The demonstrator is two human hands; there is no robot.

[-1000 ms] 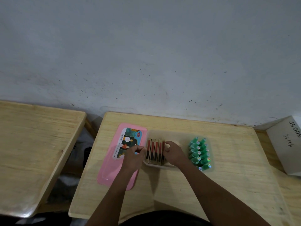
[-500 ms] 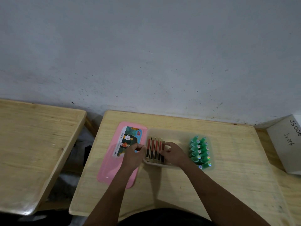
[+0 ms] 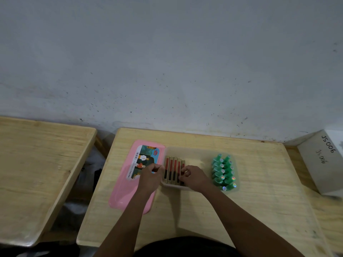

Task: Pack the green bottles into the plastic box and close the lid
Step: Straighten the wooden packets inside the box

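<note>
A translucent plastic box point(image 3: 194, 151) lies mid-table. Several green bottles point(image 3: 223, 171) lie in two rows at its right end, and they look to be inside it. Several narrow red-and-gold boxes point(image 3: 171, 168) stand side by side at its left end. My left hand point(image 3: 151, 176) has curled fingers pinching the box's left rim, next to the row. My right hand point(image 3: 194, 178) rests inside the box with its fingertips on the rightmost red-and-gold box. The pink lid point(image 3: 128, 193), with a picture label, lies flat just left of the box.
The wooden table point(image 3: 259, 201) stands against a grey wall. A second wooden table point(image 3: 37, 173) sits to the left across a gap. A white carton point(image 3: 323, 160) with handwriting rests at the right edge.
Both hands stay at the row of red-and-gold boxes. My right hand's fingers have shifted slightly along the rightmost one. Nothing else has moved.
</note>
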